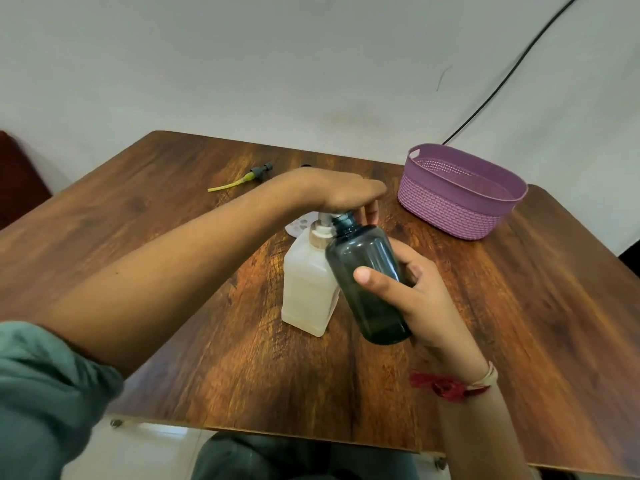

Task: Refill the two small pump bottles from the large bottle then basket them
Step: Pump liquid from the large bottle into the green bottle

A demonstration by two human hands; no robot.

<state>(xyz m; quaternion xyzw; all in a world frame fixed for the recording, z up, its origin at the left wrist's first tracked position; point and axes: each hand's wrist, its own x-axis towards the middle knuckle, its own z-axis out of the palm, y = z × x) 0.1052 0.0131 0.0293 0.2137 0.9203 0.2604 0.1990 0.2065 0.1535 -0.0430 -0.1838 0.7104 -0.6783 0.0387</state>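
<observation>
1. Head view: the left hand (341,190) lies palm-down, fingers extended, on the pump of a frosted white square plastic bottle (306,289) standing on the wooden table (173,209).
2. The right hand (420,296) grips a tilted, smoky dark-grey translucent round bottle (367,271), its open neck just beside that pump.
3. A purple woven-pattern plastic basket (460,188) sits far right.

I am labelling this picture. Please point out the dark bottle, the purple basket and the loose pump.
dark bottle (377,306): head view, on its lower side wall.
purple basket (446,211): head view, on its woven outer wall.
loose pump (259,170): head view, on its grey head.
</observation>
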